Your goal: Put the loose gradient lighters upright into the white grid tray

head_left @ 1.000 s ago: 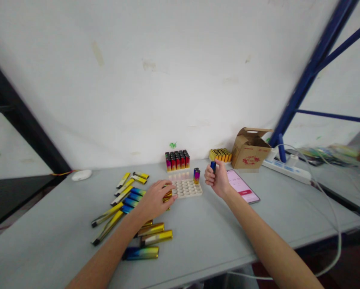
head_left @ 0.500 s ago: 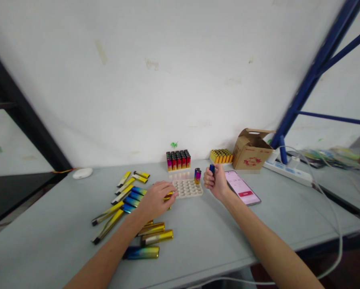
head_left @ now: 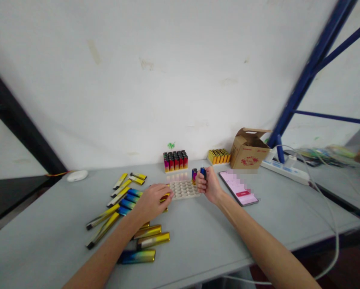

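Observation:
A blue cylinder (head_left: pixel 203 171) stands upright in the closed fingers of my right hand (head_left: pixel 210 185), at the right end of a white tray (head_left: pixel 184 190) with round holes. Purple-and-red cylinders (head_left: pixel 194 176) stand at the tray's back right corner, just left of that hand. My left hand (head_left: pixel 156 200) is curled at the tray's left edge, with a yellow-and-red piece (head_left: pixel 165 196) under its fingers. Blue-and-yellow flat tubes (head_left: pixel 139 256) and yellow ones (head_left: pixel 153 240) lie around my left forearm.
Behind the tray are a block of red-and-black cylinders (head_left: pixel 176 161) and a block of yellow ones (head_left: pixel 219 156). A cardboard box (head_left: pixel 248 154), phone (head_left: pixel 238 188) and power strip (head_left: pixel 286 172) are at right; a white case (head_left: pixel 77 176) is at left.
My right hand has moved left with the blue cylinder, close to the purple-and-red cylinders on the tray. My left hand stays at the tray's left edge. The view has shifted slightly.

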Motion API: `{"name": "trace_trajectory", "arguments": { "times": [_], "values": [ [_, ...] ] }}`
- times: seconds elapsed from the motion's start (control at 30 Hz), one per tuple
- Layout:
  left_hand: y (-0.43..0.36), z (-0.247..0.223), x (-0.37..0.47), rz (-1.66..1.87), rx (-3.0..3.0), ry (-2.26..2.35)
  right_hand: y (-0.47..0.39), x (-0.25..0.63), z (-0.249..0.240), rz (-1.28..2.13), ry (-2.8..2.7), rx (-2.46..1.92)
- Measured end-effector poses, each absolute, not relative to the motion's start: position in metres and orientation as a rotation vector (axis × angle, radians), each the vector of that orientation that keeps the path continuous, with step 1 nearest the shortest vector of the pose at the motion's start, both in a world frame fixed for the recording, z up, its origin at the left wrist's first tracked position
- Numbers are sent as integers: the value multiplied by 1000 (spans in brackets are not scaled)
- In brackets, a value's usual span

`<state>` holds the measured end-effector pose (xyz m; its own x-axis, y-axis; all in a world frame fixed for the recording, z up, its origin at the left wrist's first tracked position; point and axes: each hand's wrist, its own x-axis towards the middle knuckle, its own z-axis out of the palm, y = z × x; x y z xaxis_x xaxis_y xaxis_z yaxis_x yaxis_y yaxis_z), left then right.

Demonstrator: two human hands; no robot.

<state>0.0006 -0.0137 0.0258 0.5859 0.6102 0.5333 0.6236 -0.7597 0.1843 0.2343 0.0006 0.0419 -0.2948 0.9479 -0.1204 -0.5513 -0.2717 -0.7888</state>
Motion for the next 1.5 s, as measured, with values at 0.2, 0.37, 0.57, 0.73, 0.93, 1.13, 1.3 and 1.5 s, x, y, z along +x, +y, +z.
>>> {"name": "trace_trajectory", "arguments": {
  "times": [0.2, 0.37, 0.57, 0.73, 0.93, 1.13, 1.3, 1.5],
  "values": [
    [-13, 27, 0, -923, -2765, -1090, 1, 234, 42, 1749, -785, -736],
    [-12, 24, -1, -904, -2769, -1088, 0, 234, 45, 1741, -814, -754],
    [-10, 22, -2, -903, -2751, -1075, -2, 235, 49, 1737, -833, -732],
    [-10, 22, -3, -884, -2762, -1080, -3, 241, 56, 1671, -881, -683],
    [-10, 21, -3, -909, -2772, -1080, -5, 245, 65, 1543, -920, -654],
    [-9, 19, -4, -868, -2765, -1063, 3, 250, 58, 1333, -1020, -675],
    [-10, 20, -1, -888, -2739, -1130, 15, 266, 54, 904, -1163, -758],
    [-10, 18, 1, -843, -2755, -1204, 22, 263, 52, 732, -1340, -806]
  ]
}}
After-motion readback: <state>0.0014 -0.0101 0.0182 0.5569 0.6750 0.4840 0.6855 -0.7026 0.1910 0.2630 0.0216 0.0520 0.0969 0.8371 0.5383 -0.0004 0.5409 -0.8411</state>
